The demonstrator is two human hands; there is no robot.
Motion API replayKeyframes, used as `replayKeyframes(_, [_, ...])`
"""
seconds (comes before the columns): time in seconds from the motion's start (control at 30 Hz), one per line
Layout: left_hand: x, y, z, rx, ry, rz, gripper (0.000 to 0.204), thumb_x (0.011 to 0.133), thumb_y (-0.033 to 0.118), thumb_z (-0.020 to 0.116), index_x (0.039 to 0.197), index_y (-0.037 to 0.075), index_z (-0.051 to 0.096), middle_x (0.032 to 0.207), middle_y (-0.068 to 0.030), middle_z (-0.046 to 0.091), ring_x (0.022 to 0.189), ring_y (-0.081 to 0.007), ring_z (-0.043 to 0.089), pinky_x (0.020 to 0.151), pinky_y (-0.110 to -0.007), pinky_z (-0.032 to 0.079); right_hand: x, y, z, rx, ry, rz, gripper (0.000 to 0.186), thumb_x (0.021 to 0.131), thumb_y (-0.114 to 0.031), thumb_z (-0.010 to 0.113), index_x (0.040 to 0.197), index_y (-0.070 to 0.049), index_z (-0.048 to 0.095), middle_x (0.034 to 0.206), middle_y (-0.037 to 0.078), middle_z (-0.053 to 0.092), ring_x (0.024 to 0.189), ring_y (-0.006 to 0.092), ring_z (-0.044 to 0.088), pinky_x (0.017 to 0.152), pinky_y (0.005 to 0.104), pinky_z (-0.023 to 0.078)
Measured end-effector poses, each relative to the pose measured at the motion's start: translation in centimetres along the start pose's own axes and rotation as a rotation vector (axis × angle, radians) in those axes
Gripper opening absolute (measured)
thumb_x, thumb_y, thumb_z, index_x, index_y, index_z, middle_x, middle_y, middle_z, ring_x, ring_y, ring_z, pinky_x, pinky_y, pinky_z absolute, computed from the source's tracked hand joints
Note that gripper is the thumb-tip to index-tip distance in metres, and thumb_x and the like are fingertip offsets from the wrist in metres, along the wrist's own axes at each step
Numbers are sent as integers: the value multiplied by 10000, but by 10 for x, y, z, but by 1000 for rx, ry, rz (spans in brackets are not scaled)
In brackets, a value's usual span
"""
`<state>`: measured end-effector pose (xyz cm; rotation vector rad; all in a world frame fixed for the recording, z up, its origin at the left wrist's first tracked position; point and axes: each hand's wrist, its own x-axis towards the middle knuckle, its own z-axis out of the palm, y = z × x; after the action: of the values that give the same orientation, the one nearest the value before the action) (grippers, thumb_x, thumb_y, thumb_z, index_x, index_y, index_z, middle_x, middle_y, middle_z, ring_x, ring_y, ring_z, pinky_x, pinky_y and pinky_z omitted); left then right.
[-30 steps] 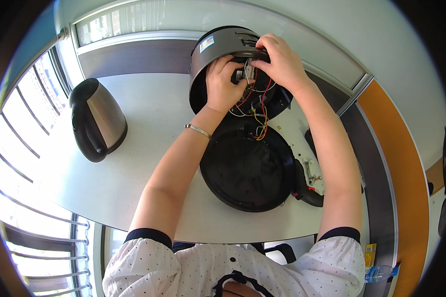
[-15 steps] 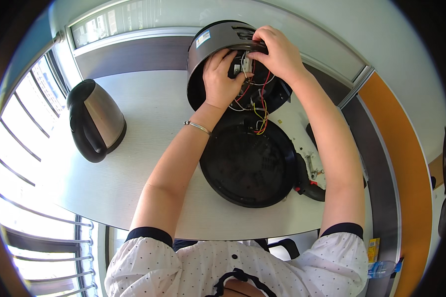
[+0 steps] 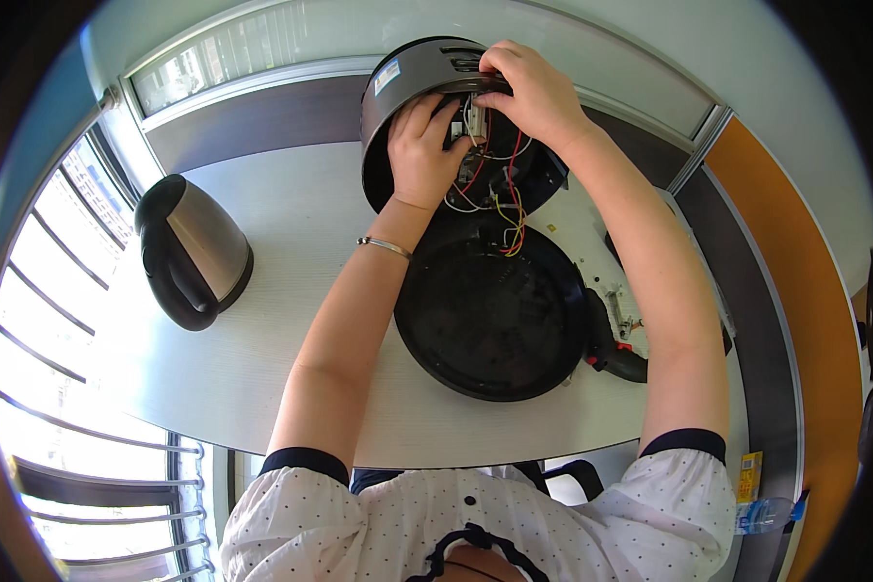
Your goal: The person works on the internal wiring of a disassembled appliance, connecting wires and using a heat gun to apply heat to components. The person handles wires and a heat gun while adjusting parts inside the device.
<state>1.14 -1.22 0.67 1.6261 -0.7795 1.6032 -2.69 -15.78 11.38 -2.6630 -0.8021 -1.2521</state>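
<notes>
A dark round appliance housing (image 3: 383, 107) lies tipped at the far side of the table, its open end toward me. Red and white wires and small white parts show inside. My left hand (image 3: 425, 160) reaches into the opening, thumb and forefinger curled about a white electrical part (image 3: 475, 118); some fingertips are hidden. My right hand (image 3: 538, 97) clasps the housing's upper rim near the vent slots, fingers outside and thumb inside by the same part. Red and yellow wires (image 3: 511, 215) run down to a round black shell (image 3: 490, 325) with a handle (image 3: 616, 359), lying nearer me.
A steel and black electric kettle (image 3: 199, 252) stands at the left. Small screws and loose metal pieces (image 3: 616, 306) lie right of the shell. A low partition (image 3: 281, 107) borders the table's back. Below the right edge are a yellow box (image 3: 750, 475) and a plastic bottle (image 3: 766, 515).
The whole view has shifted slightly. Both hands keep nearly the same places at the housing, and I see no part taken out or let go.
</notes>
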Motion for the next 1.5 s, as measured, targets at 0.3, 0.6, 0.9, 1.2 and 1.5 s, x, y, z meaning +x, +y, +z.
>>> replayKeyframes(0.3, [-1,-4,-3,-25,-55,8,450,575,130,790,1001,42,672,1099,-121,608,1019,-321,576,887,-422,461,-1,1,2,1,12,-8,310,733,-170,739,960,-116,536,969,-19,580,951,212,585,729,351,499])
replayKeyframes(0.6, [-1,-7,-6,1,-92,50,438,593,84,762,1018,36,665,1155,-117,613,1083,-309,569,924,-422,444,2,-1,2,52,24,-24,285,735,-152,731,947,-117,544,952,-24,581,934,205,587,725,338,497])
replayKeyframes(0.9, [-2,-5,-4,48,-67,84,434,606,83,731,1028,33,641,1153,-123,612,1077,-320,566,931,-450,438,2,-3,1,57,21,-26,282,739,-153,731,944,-109,543,941,-18,576,917,206,589,710,343,495])
replayKeyframes(1.2, [0,-2,-4,91,-57,90,445,619,70,707,1058,41,640,1163,-105,614,1071,-314,573,915,-433,453,0,0,4,27,64,-52,277,745,-174,736,925,-85,545,955,11,580,913,225,588,736,348,490])
replayKeyframes(1.5, [-1,0,-6,48,-70,56,439,620,75,692,1050,19,628,1149,-146,603,1091,-329,555,962,-454,428,3,3,-1,75,-37,-31,374,666,-178,790,930,-84,541,986,28,577,964,256,575,763,382,496])
